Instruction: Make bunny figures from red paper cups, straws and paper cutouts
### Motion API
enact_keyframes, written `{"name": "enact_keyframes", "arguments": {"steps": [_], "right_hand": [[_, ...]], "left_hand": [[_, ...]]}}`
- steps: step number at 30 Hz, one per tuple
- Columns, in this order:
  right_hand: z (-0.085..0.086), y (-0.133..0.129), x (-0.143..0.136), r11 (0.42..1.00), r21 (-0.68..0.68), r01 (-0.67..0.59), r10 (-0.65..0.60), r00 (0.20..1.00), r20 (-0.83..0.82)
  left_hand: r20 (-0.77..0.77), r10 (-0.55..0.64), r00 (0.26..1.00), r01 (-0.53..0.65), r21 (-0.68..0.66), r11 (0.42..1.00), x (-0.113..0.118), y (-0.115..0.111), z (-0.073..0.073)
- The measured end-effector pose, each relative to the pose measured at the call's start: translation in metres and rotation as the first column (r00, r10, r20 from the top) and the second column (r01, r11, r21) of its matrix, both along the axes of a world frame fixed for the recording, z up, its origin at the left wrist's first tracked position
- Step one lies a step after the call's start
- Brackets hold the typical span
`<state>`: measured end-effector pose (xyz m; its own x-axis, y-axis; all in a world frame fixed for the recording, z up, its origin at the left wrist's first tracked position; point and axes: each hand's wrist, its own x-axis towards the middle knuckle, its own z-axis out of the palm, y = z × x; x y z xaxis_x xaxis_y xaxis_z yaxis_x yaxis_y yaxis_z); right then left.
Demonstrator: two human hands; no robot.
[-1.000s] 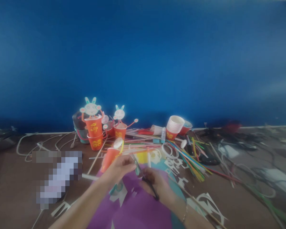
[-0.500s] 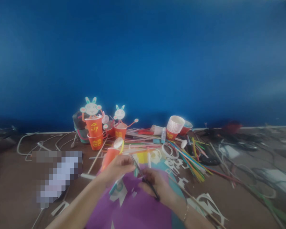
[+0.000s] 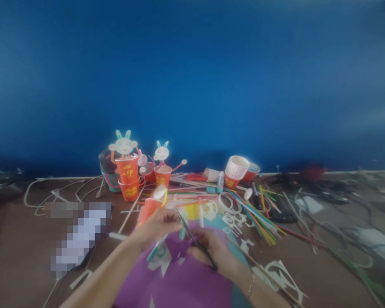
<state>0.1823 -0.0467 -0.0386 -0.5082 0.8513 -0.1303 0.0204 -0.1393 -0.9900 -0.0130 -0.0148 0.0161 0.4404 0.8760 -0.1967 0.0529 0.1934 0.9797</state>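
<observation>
My right hand [image 3: 211,248] is closed around dark-handled scissors [image 3: 197,243], their blades pointing up and left. At the blade tips, my left hand [image 3: 162,224] pinches a small white paper cutout with teal marks [image 3: 182,230], partly hidden by fingers and blades. Whether the blades touch it I cannot tell. Below both hands lies purple paper [image 3: 186,286], with white paper scraps [image 3: 163,263] on it. Just behind my left hand stands an orange paper cup [image 3: 150,208] with a white disc on a yellow pipe cleaner [image 3: 160,191].
Rabbit-faced figures [image 3: 124,145] rise from orange cups at the back left. Stacked paper cups [image 3: 236,167] stand at the back right. Coloured pipe cleaners [image 3: 259,220], rolls of tape [image 3: 229,203] and cut paper [image 3: 280,276] lie rightward. A blurred-out object [image 3: 81,239] lies at left.
Both hands stay almost in place, with the paper cutout and the scissors still held. The view has shifted very slightly; the scissors have barely moved.
</observation>
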Motion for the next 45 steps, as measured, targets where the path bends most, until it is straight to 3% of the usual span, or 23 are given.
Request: {"name": "enact_keyframes", "arguments": {"steps": [11,19,26,32,38,41,45], "right_hand": [[0.008,-0.002,-0.001,1.0,-0.009,0.016,-0.016,0.999,0.032],[-0.005,-0.002,0.003,0.991,-0.125,-0.046,0.043,0.999,-0.029],[-0.001,-0.001,0.006,0.987,-0.123,-0.104,0.107,0.994,0.019],[-0.009,0.0,0.008,0.973,-0.199,-0.115,0.108,0.993,-0.044],[0.007,0.0,0.01,0.972,-0.143,-0.189,0.198,0.979,0.056],[0.013,-0.001,0.01,0.97,-0.141,-0.196,0.209,0.974,0.084],[0.012,0.0,0.006,0.992,-0.122,-0.005,0.012,0.999,0.053]], "left_hand": [[-0.033,-0.017,0.999,0.016,-0.019,1.0,-0.003,0.001,0.003],[-0.036,-0.052,0.998,0.05,-0.034,0.998,-0.011,0.001,0.0],[0.033,-0.186,0.982,0.188,-0.08,0.979,-0.018,0.005,-0.006],[0.093,-0.238,0.967,0.248,-0.113,0.962,-0.022,0.006,-0.005],[0.091,-0.296,0.951,0.307,-0.145,0.941,-0.026,0.005,-0.005],[0.041,-0.25,0.967,0.253,-0.161,0.954,-0.022,0.004,-0.003],[-0.07,-0.047,0.996,0.041,-0.082,0.996,-0.01,0.001,0.0]]}}
